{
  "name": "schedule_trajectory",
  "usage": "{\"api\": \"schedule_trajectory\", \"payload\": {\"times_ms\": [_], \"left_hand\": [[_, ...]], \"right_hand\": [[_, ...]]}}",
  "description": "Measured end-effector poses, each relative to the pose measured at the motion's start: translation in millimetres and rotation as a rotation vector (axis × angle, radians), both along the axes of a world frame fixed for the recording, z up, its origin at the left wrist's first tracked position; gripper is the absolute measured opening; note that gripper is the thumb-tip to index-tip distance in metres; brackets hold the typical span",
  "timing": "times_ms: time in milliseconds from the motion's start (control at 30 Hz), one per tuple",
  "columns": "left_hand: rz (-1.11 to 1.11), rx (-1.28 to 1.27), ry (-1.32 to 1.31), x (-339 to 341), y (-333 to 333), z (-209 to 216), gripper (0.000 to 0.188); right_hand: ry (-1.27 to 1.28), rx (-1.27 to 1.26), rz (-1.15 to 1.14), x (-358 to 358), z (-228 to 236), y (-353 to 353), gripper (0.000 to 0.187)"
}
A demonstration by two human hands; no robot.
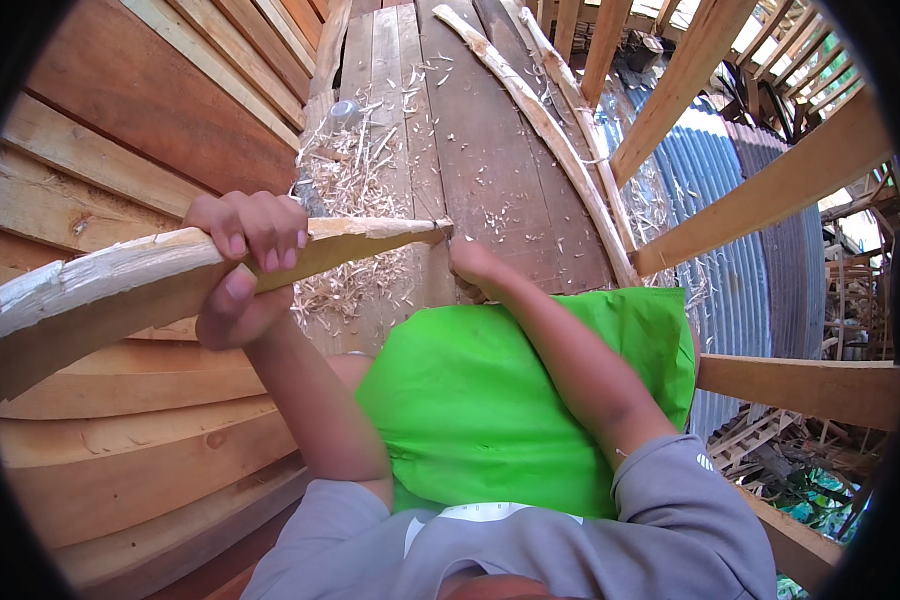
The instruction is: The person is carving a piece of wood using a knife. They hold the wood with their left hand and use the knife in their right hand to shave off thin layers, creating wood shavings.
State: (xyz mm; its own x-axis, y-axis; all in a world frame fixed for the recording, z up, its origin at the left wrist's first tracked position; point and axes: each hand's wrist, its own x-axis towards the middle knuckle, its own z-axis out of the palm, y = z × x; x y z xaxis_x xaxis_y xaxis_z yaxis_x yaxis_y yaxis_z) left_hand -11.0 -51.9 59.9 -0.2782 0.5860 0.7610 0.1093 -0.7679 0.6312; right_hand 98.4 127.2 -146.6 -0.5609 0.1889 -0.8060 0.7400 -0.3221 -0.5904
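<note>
My left hand (247,240) is closed around a long pale wooden pole (130,265) with a rough, shaved surface. The pole runs from the left edge to a narrow end beside my right hand (475,265). That hand is closed next to the pole's tip, its fingers mostly turned out of sight. A thin dark thing (436,216) crosses the pole's end near it; whether it is a blade or a cord I cannot tell. Across my lap lies a bright green cloth (470,400), with my right forearm over it.
Wood shavings (350,180) litter the plank floor (480,150), where a small clear cup (344,114) also stands. Two peeled poles (545,125) lie along the right. A plank wall (150,100) rises close on the left; wooden posts (770,205) and corrugated metal sheets (715,200) are on the right.
</note>
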Motion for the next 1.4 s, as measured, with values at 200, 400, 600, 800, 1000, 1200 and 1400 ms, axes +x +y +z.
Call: {"api": "schedule_trajectory", "payload": {"times_ms": [200,400,600,800,1000,1200,1400], "left_hand": [[0.288,0.077,-0.148,3.3,-13.1,-8.4,0.037],[0.353,0.131,-0.146,-18.9,-18.3,-23.3,0.052],[0.599,0.116,-0.19,4.8,2.0,-11.0,0.034],[0.787,0.079,-0.289,10.2,4.3,-9.0,0.014],[0.764,0.088,-0.343,12.5,6.3,-7.7,0.014],[0.792,0.084,-0.364,12.7,7.7,-6.3,0.015],[0.819,0.079,-0.372,10.5,4.8,-9.0,0.015]], "right_hand": [[0.203,0.188,0.107,-12.0,42.1,-7.2,0.054],[0.507,0.302,0.138,-3.0,17.3,2.1,0.055],[0.069,0.238,-0.001,4.2,-21.4,-2.0,0.052],[0.752,0.666,0.102,-8.1,45.4,-40.3,0.052],[0.768,0.686,0.137,-5.8,31.7,-31.1,0.053],[0.363,0.869,0.118,5.1,-19.0,-21.8,0.054],[0.572,0.787,0.15,-2.0,34.2,-37.9,0.054]]}}
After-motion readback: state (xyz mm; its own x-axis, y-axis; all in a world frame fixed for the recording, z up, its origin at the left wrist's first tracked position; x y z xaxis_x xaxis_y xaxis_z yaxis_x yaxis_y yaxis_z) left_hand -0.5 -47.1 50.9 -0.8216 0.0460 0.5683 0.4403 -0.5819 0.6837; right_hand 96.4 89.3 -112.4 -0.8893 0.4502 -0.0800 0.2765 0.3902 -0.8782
